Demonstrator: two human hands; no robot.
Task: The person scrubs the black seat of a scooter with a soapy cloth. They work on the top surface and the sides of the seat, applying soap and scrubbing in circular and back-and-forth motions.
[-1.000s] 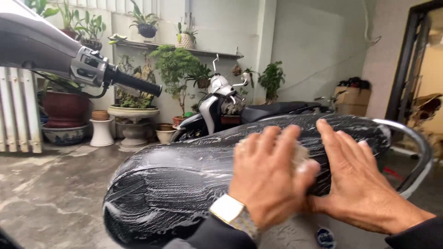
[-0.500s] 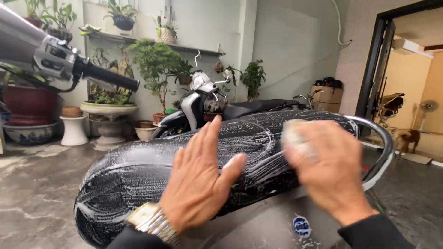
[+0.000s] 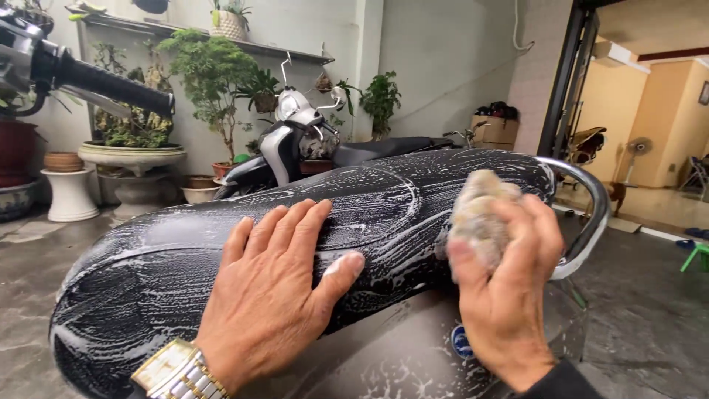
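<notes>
The long black scooter seat (image 3: 384, 203), streaked all over with white soap foam, stretches from the lower left up toward its chrome grab rail (image 3: 587, 214) at the rear end. The person's left hand (image 3: 269, 295) lies flat and open on the near side of the seat around its middle, fingers spread and thumb out, a gold and silver wristwatch (image 3: 177, 373) on the wrist. The right hand (image 3: 509, 288) is closed around a soggy beige sponge (image 3: 476, 214), pressing it against the seat's rear end just short of the rail. Below the seat runs the grey, foam-flecked body panel (image 3: 399, 355) with a small round blue badge. A black handlebar grip (image 3: 111, 85) juts in at the upper left. Behind, a second scooter, silver and black (image 3: 295, 144), stands among potted plants (image 3: 210, 74) on wet concrete floor (image 3: 650, 325).
</notes>
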